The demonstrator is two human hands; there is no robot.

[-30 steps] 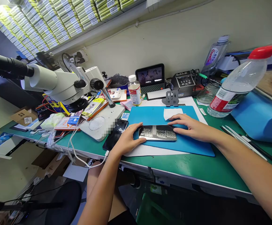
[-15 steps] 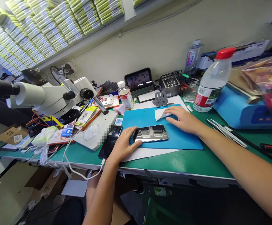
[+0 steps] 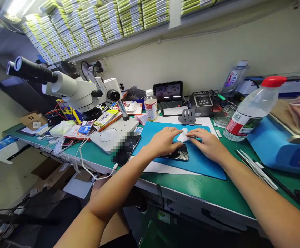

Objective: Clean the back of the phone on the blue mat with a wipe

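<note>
A small white wipe [image 3: 182,137], folded and peaked, is between my two hands above the blue mat [image 3: 150,132]. My right hand [image 3: 207,144] pinches its right side between thumb and fingertips. From the left, my left hand [image 3: 164,140] reaches over, its fingertips and thumb closed on the wipe's other edge. Beneath my left hand lies a smartphone [image 3: 182,154] with a dark, shiny face; its left part is hidden by that hand. A second dark phone [image 3: 129,148] rests to the left of the mat, beside a white cable.
A microscope [image 3: 75,91] stands at the left. Behind the mat are a pill-type bottle [image 3: 150,106], a propped screen [image 3: 168,93] and a black device [image 3: 201,103]. To the right are a red-capped bottle [image 3: 253,112], tweezers [image 3: 257,168] and a blue machine [image 3: 281,144].
My left hand has left the phone's left end and moved right to the wipe. My right hand now pinches the wipe, which is bunched up nearer the phone. The view has shifted left.
</note>
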